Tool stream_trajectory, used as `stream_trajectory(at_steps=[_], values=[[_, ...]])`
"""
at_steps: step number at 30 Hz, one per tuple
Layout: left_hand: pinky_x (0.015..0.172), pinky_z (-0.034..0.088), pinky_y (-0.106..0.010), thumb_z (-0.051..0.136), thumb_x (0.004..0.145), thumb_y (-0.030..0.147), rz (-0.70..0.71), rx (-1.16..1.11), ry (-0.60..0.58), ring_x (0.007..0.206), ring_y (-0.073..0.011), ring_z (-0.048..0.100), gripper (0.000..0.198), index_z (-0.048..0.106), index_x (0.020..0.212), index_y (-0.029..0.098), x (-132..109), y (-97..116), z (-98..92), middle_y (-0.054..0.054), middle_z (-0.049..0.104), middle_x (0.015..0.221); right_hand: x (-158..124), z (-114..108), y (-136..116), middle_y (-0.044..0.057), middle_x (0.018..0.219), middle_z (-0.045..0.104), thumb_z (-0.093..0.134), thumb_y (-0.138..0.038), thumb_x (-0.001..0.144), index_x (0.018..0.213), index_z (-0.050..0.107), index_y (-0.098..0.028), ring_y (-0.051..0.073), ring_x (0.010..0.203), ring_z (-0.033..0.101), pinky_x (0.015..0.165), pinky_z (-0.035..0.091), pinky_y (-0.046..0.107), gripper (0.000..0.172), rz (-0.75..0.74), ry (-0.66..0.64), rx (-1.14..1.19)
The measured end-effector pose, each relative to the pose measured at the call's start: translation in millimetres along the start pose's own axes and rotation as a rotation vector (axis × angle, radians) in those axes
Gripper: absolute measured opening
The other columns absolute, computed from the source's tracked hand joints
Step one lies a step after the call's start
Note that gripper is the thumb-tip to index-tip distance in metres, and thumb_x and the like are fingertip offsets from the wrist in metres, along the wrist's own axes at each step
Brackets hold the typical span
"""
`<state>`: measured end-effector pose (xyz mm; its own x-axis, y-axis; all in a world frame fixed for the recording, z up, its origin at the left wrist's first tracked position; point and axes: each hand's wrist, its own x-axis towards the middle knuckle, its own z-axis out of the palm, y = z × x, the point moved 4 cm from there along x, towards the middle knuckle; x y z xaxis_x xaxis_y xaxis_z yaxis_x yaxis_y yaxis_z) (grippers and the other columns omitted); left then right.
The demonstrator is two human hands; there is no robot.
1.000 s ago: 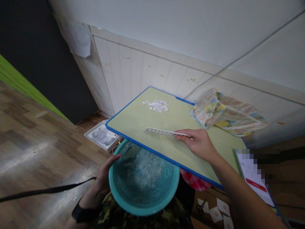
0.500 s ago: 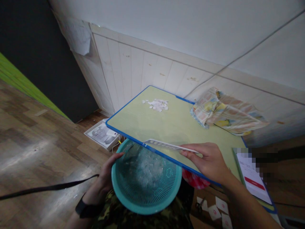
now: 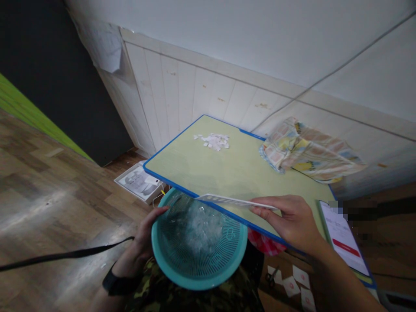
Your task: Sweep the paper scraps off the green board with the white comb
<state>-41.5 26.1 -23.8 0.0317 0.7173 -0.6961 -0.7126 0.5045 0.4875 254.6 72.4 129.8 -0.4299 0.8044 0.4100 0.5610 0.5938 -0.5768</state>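
Observation:
My left hand [image 3: 147, 232] grips the left rim of a turquoise plastic basket [image 3: 198, 282], thumb over the edge. The basket rests at my lap, partly under the table's front edge, and holds a heap of small clear plastic pieces [image 3: 203, 232]. Between thumb and fingers, my right hand [image 3: 289, 216] pinches a thin white card [image 3: 232, 202] by its right end. The card is tilted nearly edge-on over the table edge and the basket's far rim; its face shows a row of pale marks I cannot read.
A pale green table [image 3: 182, 160] with blue edging carries a pile of white paper bits [image 3: 216, 141], a patterned cloth [image 3: 312, 154] and a phone [image 3: 344, 238]. Below lie scissors [image 3: 271, 276] and several white cards [image 3: 290, 286]. A white box [image 3: 139, 184] sits on the floor at left.
The white card has turned more edge-on and shifted slightly right with my right hand. My left hand keeps its grip on the basket.

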Motion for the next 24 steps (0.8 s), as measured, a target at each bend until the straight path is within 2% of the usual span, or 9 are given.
stream_trajectory(at_steps=[3, 6, 9, 13, 17, 24], values=[[0.046, 0.059, -0.031, 0.052, 0.093, 0.017, -0.022, -0.001, -0.025, 0.043, -0.0220, 0.069, 0.038, 0.076, 0.064, 0.011, 3.1, -2.4, -3.0, -0.012, 0.076, 0.054, 10.2, -5.8, 15.2, 0.000, 0.089, 0.081, 0.071, -0.021, 0.085, 0.093, 0.081, -0.027, 0.019, 0.074, 0.077, 0.066, 0.060, 0.025, 0.015, 0.025, 0.098, -0.073], [0.051, 0.061, -0.032, 0.055, 0.092, 0.017, -0.024, -0.014, -0.043, 0.048, -0.0235, 0.072, 0.033, 0.077, 0.067, 0.012, 7.0, -4.1, -7.6, -0.012, 0.078, 0.058, 26.0, -8.9, 41.8, 0.003, 0.093, 0.081, 0.069, -0.025, 0.086, 0.096, 0.081, -0.024, 0.022, 0.080, 0.077, 0.071, 0.060, 0.029, 0.015, 0.080, 0.231, -0.171], [0.059, 0.063, -0.036, 0.056, 0.091, 0.016, -0.002, 0.002, -0.038, 0.054, -0.0254, 0.075, 0.030, 0.077, 0.071, 0.013, 8.8, -3.7, -10.3, -0.012, 0.080, 0.063, 44.9, -2.9, 67.9, 0.003, 0.093, 0.081, 0.067, -0.026, 0.087, 0.098, 0.081, -0.023, 0.023, 0.080, 0.076, 0.073, 0.059, 0.031, 0.018, 0.126, 0.274, -0.202], [0.058, 0.064, -0.036, 0.056, 0.091, 0.017, 0.002, 0.017, -0.030, 0.054, -0.0269, 0.075, 0.029, 0.077, 0.072, 0.012, 8.3, -2.6, -7.7, -0.014, 0.080, 0.064, 68.6, 12.4, 85.7, 0.004, 0.097, 0.080, 0.066, -0.027, 0.087, 0.099, 0.080, -0.023, 0.023, 0.085, 0.076, 0.075, 0.057, 0.032, 0.019, 0.138, 0.254, -0.135], [0.054, 0.063, -0.034, 0.058, 0.089, 0.015, 0.008, -0.003, -0.012, 0.051, -0.0261, 0.074, 0.025, 0.076, 0.072, 0.013, 6.8, -2.0, -5.4, -0.013, 0.079, 0.061, 80.7, 21.5, 85.6, 0.004, 0.094, 0.080, 0.067, -0.027, 0.086, 0.098, 0.081, -0.022, 0.023, 0.082, 0.075, 0.072, 0.055, 0.031, 0.019, 0.126, 0.187, -0.104], [0.052, 0.062, -0.033, 0.058, 0.088, 0.012, 0.008, 0.033, -0.017, 0.048, -0.0239, 0.072, 0.025, 0.075, 0.070, 0.013, 6.9, -2.4, -7.3, -0.012, 0.078, 0.059, 62.6, 9.7, 75.0, 0.005, 0.093, 0.080, 0.067, -0.029, 0.086, 0.097, 0.080, -0.019, 0.021, 0.077, 0.074, 0.067, 0.053, 0.029, 0.020, 0.163, 0.065, -0.051]])
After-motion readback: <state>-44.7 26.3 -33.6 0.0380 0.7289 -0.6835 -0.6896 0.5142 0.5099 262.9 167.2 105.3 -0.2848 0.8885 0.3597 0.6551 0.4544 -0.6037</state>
